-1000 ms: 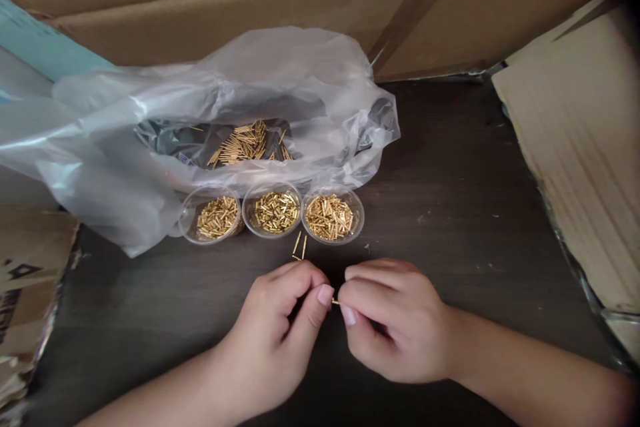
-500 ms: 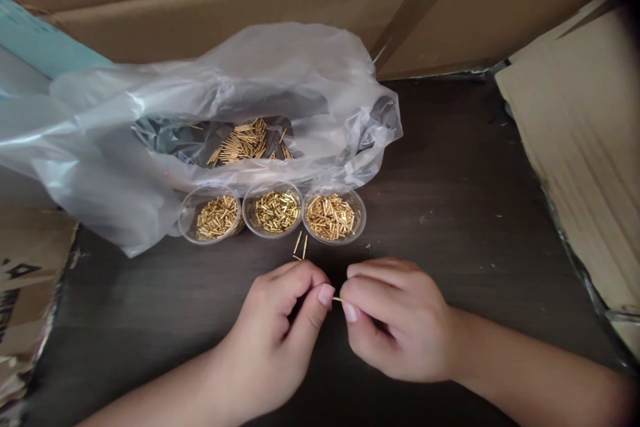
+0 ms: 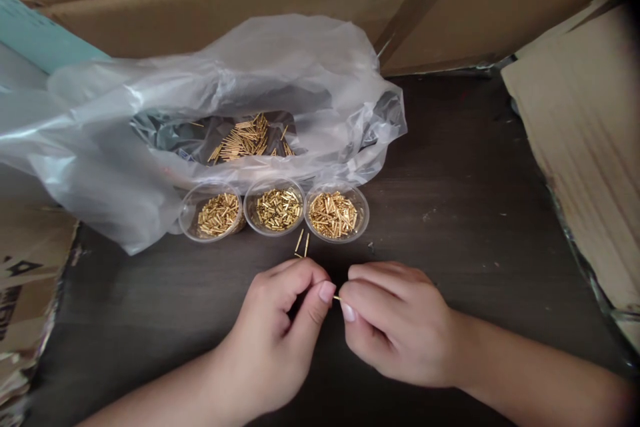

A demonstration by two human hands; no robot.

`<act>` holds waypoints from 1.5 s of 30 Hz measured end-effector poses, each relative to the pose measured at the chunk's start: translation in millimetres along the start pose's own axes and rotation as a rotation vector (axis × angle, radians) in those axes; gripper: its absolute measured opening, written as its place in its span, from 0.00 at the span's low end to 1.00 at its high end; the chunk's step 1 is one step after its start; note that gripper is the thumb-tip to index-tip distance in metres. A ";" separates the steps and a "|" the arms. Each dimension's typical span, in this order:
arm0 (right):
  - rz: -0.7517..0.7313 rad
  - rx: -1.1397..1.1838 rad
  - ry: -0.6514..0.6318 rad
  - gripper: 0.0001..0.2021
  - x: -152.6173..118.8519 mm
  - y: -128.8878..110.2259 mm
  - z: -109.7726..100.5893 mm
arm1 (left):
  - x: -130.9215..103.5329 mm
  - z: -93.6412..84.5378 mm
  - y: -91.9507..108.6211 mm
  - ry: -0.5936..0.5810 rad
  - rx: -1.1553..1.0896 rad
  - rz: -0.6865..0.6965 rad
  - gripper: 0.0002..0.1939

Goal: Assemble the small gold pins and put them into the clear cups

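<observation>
My left hand [image 3: 290, 333] and my right hand [image 3: 400, 327] meet low in the view, each in a pinch. A thin gold-coloured metal pin [image 3: 337, 298] spans the narrow gap between them; both hands grip it, and its ends are hidden by the fingertips. Just beyond my left hand, a few loose gold pins [image 3: 307, 245] lie on the dark tabletop. Past these, three clear round cups stand in a row: the left cup [image 3: 186, 213], the middle cup [image 3: 249, 213] and the right cup [image 3: 363, 217], each holding many small gold pieces.
Behind the cups lies an open translucent plastic bag [image 3: 290, 67] with a heap of longer gold pins [image 3: 245, 139] inside. A large cardboard box [image 3: 240, 7] closes off the back. More cardboard stands at the right [image 3: 580, 147] and at the left [image 3: 30, 280].
Both hands keep their pinch on the pin at nearly the same spot. The right hand has tilted very slightly. The view has shifted a little.
</observation>
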State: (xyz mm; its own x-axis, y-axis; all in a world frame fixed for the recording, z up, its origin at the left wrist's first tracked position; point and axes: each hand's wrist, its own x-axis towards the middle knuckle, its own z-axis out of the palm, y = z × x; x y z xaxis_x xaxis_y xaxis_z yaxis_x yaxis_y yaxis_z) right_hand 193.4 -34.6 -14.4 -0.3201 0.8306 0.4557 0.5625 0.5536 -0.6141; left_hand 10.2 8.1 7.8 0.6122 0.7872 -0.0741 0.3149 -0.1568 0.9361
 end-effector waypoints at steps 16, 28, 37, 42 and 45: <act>-0.055 -0.116 -0.015 0.12 -5.0 -5.0 0.2 | 0.2 2.9 4.7 0.032 -0.079 -0.053 0.15; -0.043 -0.167 -0.022 0.14 -2.3 -6.4 -0.3 | -4.1 1.2 1.1 0.073 -0.037 -0.015 0.13; -0.036 -0.171 -0.011 0.14 2.4 -5.6 -3.3 | -4.1 -1.8 -3.1 0.056 -0.140 -0.030 0.11; -0.030 -0.151 0.003 0.10 3.5 -2.3 -3.2 | -3.9 -3.0 -5.9 0.025 -0.307 -0.109 0.10; -0.030 -0.140 0.013 0.06 2.2 -1.3 -1.9 | -3.4 -4.6 -5.8 0.031 -0.347 -0.124 0.10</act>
State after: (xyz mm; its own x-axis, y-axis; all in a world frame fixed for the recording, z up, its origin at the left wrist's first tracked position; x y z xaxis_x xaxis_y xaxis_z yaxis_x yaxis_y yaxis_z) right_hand 193.4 -33.6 -11.3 -0.3290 0.8123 0.4816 0.6542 0.5638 -0.5041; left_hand 3.0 9.1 4.2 0.5609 0.8059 -0.1892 0.1175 0.1487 0.9819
